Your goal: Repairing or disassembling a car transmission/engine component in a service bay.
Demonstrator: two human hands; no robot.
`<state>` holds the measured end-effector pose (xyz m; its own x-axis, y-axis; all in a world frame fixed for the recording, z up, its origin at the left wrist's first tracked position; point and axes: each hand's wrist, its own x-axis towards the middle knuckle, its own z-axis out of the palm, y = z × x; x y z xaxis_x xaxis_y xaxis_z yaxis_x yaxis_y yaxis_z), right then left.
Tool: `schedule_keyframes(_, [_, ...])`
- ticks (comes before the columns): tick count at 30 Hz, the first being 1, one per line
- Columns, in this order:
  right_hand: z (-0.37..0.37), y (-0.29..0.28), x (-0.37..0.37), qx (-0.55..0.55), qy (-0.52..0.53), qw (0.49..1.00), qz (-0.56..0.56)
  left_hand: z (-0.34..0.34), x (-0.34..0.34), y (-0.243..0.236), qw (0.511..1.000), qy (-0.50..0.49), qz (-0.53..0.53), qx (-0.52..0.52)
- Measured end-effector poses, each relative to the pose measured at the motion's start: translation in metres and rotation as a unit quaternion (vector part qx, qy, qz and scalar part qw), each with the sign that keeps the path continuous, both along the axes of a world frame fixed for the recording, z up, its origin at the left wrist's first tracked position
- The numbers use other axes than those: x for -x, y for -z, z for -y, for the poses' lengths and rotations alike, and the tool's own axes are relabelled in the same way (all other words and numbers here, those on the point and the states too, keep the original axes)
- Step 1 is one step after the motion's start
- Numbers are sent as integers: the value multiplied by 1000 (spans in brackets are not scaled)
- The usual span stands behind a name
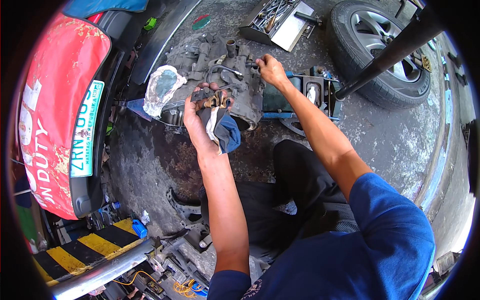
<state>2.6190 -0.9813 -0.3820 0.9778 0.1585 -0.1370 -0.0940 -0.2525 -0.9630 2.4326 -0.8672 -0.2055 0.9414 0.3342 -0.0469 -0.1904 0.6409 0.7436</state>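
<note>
A large grimy gearbox (pixel 202 57) lies on the stained floor in front of me. My left hand (pixel 196 122) is closed around a crumpled rag (pixel 227 132) of blue, grey and white cloth. Small brownish and dark pieces show at its fingertips; I cannot make out what they are. Over the gearbox's right side, my right hand (pixel 272 70) is closed, its fingers pinched at a short dark piece whose kind I cannot tell. A whitish wrapping (pixel 165 87) covers the gearbox's left end. A blue floor jack (pixel 287 97) stands against its right side.
The jack's long dark handle (pixel 385 57) slants up to the right, across a wheel with a tyre (pixel 345 60). An open metal toolbox (pixel 280 22) stands behind the gearbox. To the left is a vehicle's bumper with a red cover (pixel 55 110). Loose parts (pixel 185 255) lie at lower left.
</note>
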Motion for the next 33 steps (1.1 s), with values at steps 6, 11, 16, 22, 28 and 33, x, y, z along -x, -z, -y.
schedule_keyframes(6, [-1, 3, -1, 27, 22, 999, 19, -1, 2, 0, 1000, -5, -1, 2])
schedule_keyframes(11, [-3, -1, -3, -43, -19, 994, -102, -6, 4, 0, 1000, -2, 5, 8])
schedule_keyframes(16, [0, 20, -9, 62, 29, 991, 116, 0, 0, -1, 1000, -6, -9, 22])
schedule_keyframes(22, [-4, 15, -6, 48, 14, 995, 82, -4, 3, -1, 1000, -14, -8, 3])
schedule_keyframes(28, [0, 11, -9, -33, -11, 999, 1, -3, 2, 0, 1000, -10, -3, 6])
schedule_keyframes(33, [3, 5, -8, -21, 4, 1000, 22, -2, 1, 0, 1000, -9, -2, 8])
